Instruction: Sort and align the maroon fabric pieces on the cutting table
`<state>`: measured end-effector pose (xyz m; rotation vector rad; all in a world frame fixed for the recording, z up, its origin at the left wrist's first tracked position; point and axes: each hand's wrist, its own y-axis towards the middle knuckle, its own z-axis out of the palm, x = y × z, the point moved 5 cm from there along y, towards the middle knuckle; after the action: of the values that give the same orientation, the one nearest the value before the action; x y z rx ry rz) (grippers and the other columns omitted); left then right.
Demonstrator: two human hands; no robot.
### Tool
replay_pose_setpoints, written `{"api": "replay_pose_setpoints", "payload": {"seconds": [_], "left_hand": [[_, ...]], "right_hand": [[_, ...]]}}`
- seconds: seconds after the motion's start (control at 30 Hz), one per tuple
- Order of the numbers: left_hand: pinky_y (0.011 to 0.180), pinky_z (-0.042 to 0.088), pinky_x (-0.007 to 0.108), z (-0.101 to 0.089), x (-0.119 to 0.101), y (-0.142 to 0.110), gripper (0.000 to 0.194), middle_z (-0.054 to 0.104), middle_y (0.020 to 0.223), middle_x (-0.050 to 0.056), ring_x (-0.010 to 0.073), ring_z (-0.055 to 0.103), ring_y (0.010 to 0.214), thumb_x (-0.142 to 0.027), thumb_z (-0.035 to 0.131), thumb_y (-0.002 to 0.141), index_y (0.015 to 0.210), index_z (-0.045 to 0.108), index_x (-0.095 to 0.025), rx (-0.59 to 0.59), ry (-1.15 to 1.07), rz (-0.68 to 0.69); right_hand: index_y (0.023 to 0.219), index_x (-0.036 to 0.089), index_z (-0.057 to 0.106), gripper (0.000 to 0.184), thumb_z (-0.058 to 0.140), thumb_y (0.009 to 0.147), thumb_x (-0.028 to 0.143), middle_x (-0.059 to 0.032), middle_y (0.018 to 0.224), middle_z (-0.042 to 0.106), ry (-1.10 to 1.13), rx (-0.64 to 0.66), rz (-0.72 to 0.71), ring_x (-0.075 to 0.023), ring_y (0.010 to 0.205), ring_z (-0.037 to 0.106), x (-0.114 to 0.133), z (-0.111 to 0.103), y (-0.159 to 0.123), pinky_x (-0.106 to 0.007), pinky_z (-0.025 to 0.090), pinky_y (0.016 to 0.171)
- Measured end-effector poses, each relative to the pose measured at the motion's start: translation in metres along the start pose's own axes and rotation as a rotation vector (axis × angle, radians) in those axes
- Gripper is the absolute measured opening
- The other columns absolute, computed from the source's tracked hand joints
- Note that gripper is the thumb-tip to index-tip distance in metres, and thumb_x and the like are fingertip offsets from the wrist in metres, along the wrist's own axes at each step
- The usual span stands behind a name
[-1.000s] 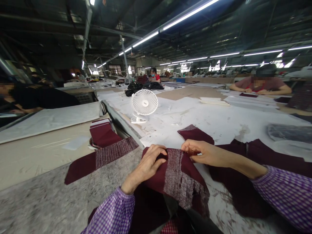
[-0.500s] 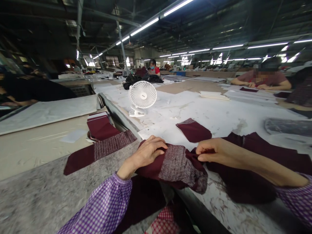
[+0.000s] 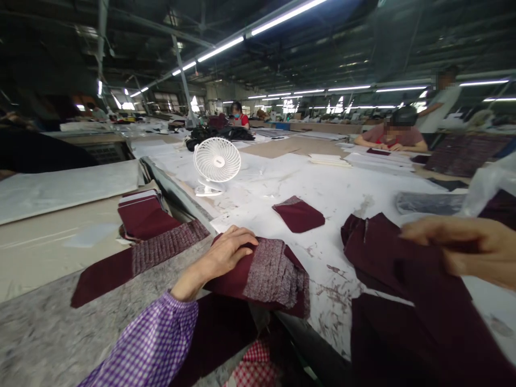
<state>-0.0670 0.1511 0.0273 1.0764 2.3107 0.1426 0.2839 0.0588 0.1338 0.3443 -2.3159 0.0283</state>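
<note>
My left hand (image 3: 230,251) lies on a stack of maroon fabric pieces (image 3: 226,279), its fingers resting across the top. The pieces have greyish textured bands (image 3: 271,274), fanned in layers at the stack's right end. At the right, my right hand (image 3: 463,244) is blurred by motion and pinches a maroon fabric piece (image 3: 431,279) that hangs from its fingers. Beneath it more maroon cloth (image 3: 374,333) lies spread, partly hidden by the hanging piece. A single maroon piece with a grey corner (image 3: 300,216) lies beyond the stack.
A white clip fan (image 3: 217,160) stands on the white-covered table (image 3: 278,174). Left of it are stacked maroon pieces (image 3: 147,215) and a long banded strip (image 3: 108,271). A gap with a raised edge (image 3: 173,185) separates the tables. A co-worker (image 3: 397,131) leans over the far right.
My right hand has left the stack's right end and moved right, where it now lifts a maroon piece. My left hand stays on the stack. The view has turned rightward.
</note>
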Motion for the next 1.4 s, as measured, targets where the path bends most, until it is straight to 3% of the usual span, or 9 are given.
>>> {"api": "replay_pose_setpoints", "payload": {"seconds": [0.23,0.4,0.5,0.57,0.67,0.87,1.03,1.2,1.4], "left_hand": [[0.099,0.039,0.039,0.001,-0.001,-0.002,0.019,0.06,0.116,0.005,0.0209,0.049,0.106,-0.027,0.048,0.093,0.107,0.06,-0.023,0.004,0.004,0.007],[0.099,0.039,0.038,-0.001,-0.005,-0.001,0.018,0.059,0.116,0.005,0.0208,0.048,0.105,-0.025,0.047,0.093,0.107,0.06,-0.022,0.0,0.0,-0.008],[0.098,0.04,0.038,-0.001,-0.007,-0.002,0.018,0.059,0.115,0.005,0.0208,0.048,0.104,-0.024,0.047,0.093,0.107,0.059,-0.022,-0.004,-0.005,-0.002],[0.097,0.04,0.038,-0.001,-0.007,-0.004,0.018,0.058,0.116,0.005,0.0208,0.049,0.103,-0.025,0.047,0.093,0.107,0.059,-0.022,-0.031,-0.013,0.008],[0.096,0.04,0.038,0.0,-0.006,-0.007,0.019,0.057,0.116,0.006,0.0208,0.049,0.104,-0.027,0.047,0.094,0.109,0.059,-0.022,-0.094,-0.035,0.023],[0.098,0.039,0.037,0.002,-0.003,-0.012,0.021,0.056,0.116,0.006,0.0201,0.049,0.107,-0.029,0.048,0.094,0.111,0.058,-0.023,-0.173,-0.078,0.032],[0.1,0.039,0.036,0.002,-0.004,-0.014,0.019,0.055,0.117,0.007,0.02,0.049,0.111,-0.027,0.048,0.094,0.11,0.058,-0.023,-0.218,-0.096,0.027],[0.1,0.04,0.037,0.004,-0.001,-0.014,0.021,0.055,0.116,0.007,0.0204,0.049,0.112,-0.026,0.048,0.094,0.112,0.058,-0.023,-0.215,-0.095,0.031],[0.1,0.04,0.038,0.004,-0.003,-0.015,0.021,0.056,0.116,0.008,0.0209,0.049,0.112,-0.028,0.048,0.094,0.112,0.058,-0.023,-0.221,-0.106,0.045]], "right_hand": [[0.103,0.018,0.064,0.049,0.061,0.076,0.059,-0.007,0.085,0.065,-0.038,0.026,0.148,-0.018,0.066,0.057,-0.01,0.033,0.083,-0.032,0.048,0.059],[0.104,0.02,0.064,0.034,0.061,0.077,0.041,-0.0137,0.11,0.06,-0.554,-0.277,-0.036,-0.0247,0.08,0.061,-0.001,0.027,0.104,-0.038,0.048,0.067],[0.101,0.02,0.064,0.027,0.052,0.083,0.036,-0.0103,0.105,0.064,-0.386,0.011,-0.154,-0.0222,0.083,0.062,0.017,0.064,0.107,-0.036,0.048,0.073],[0.105,0.019,0.061,0.028,0.05,0.083,0.033,-0.0078,0.094,0.066,-0.197,0.279,-0.089,-0.0189,0.077,0.063,0.021,0.097,0.106,-0.032,0.049,0.068],[0.113,0.016,0.055,0.034,0.051,0.081,0.028,-0.0068,0.091,0.063,0.009,0.431,-0.001,-0.0157,0.07,0.06,0.02,0.129,0.106,-0.027,0.047,0.058],[0.111,0.018,0.051,0.03,0.056,0.083,0.028,0.0017,0.076,0.052,0.212,0.489,-0.072,-0.0108,0.063,0.048,0.013,0.143,0.109,-0.024,0.04,0.058],[0.107,0.019,0.05,0.025,0.056,0.083,0.026,-0.0004,0.089,0.057,0.366,0.511,-0.128,-0.0109,0.072,0.052,0.015,0.15,0.108,-0.024,0.04,0.062],[0.094,0.018,0.052,0.014,0.054,0.083,0.026,0.0023,0.075,0.055,0.241,0.429,-0.11,-0.0104,0.064,0.049,0.01,0.155,0.115,-0.025,0.038,0.061],[0.085,0.017,0.052,0.024,0.063,0.08,0.038,-0.005,0.1,0.056,0.375,0.41,-0.214,-0.0123,0.079,0.054,0.033,0.154,0.118,-0.025,0.043,0.066]]}}
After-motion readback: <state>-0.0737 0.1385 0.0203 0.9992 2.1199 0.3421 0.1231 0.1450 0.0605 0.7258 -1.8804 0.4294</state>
